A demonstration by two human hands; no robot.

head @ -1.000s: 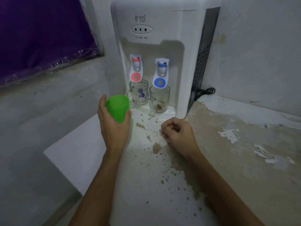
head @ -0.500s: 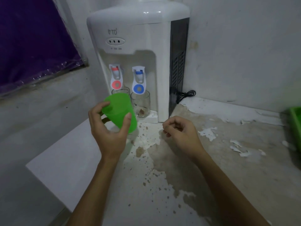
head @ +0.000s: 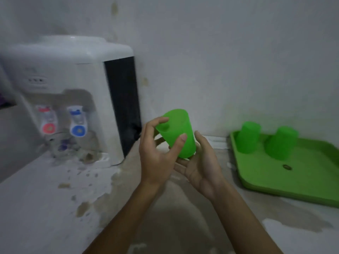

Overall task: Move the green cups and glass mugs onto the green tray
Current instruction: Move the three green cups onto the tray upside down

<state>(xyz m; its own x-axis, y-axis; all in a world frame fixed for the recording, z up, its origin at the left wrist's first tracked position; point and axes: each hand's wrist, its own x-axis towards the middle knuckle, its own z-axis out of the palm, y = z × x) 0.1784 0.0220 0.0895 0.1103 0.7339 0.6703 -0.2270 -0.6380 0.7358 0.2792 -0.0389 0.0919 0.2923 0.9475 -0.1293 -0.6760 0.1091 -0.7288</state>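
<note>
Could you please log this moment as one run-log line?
left hand: holds green cup | right hand: open beneath it | green tray: two cups | glass mugs: at dispenser

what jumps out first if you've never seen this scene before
A bright green cup held upside down in mid-air at the centre, gripped by the left hand with the right hand open beneath it. To the right, a green tray carries two more upturned cups. A white water dispenser stands at left.

Stained counter (head: 55,208) bears dispenser (head: 73,88), tray (head: 293,180).
</note>
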